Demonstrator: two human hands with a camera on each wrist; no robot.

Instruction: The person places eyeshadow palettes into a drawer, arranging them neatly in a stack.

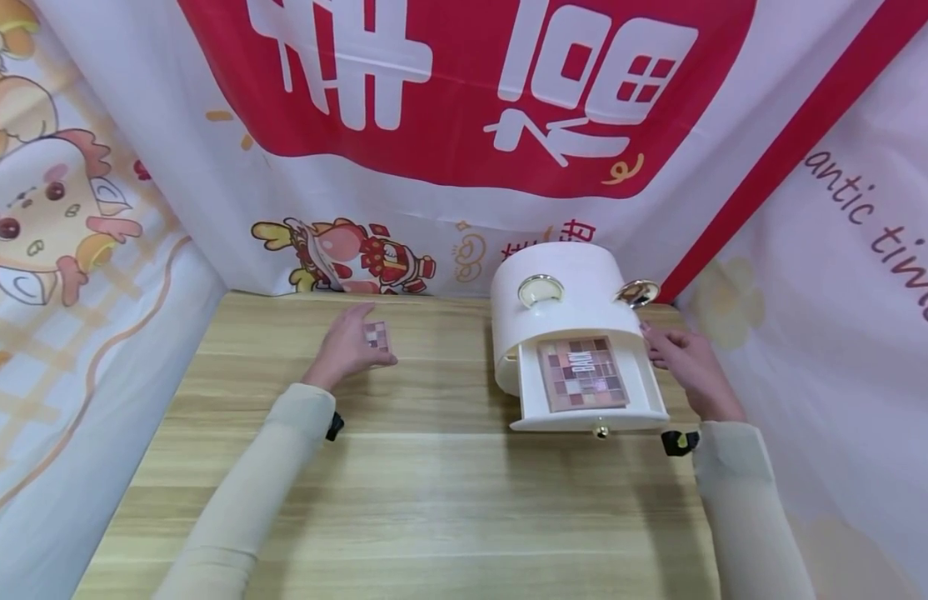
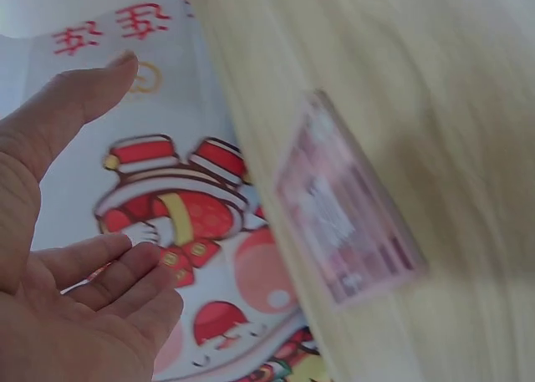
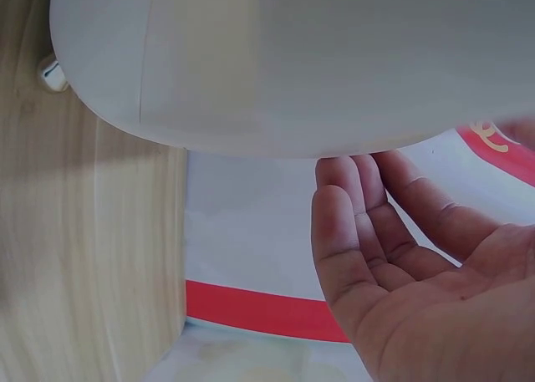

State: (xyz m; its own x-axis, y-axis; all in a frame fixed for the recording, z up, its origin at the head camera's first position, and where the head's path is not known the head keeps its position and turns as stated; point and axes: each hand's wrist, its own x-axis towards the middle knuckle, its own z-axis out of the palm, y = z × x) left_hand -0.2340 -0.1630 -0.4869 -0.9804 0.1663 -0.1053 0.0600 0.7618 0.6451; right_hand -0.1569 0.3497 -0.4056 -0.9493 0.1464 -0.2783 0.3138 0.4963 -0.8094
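A small pink eyeshadow palette (image 1: 377, 335) is on the wooden table, and my left hand (image 1: 347, 348) is spread around it. In the left wrist view the thumb and fingers stand apart from that palette (image 2: 347, 211) and hold nothing. A rounded white storage box (image 1: 565, 287) has its drawer (image 1: 565, 422) pulled out, with a larger eyeshadow palette (image 1: 581, 373) lying inside. Beside the box's right side is my right hand (image 1: 687, 367). In the right wrist view its gently bent fingertips (image 3: 333, 215) reach up to the box's white wall (image 3: 276, 73), some touching it.
Two gold-rimmed ear shapes (image 1: 541, 290) stick out of the box top, and a gold knob (image 1: 601, 432) sits on the drawer front. Printed cloth (image 1: 404, 208) hangs behind the wooden table (image 1: 434, 500) and on both sides.
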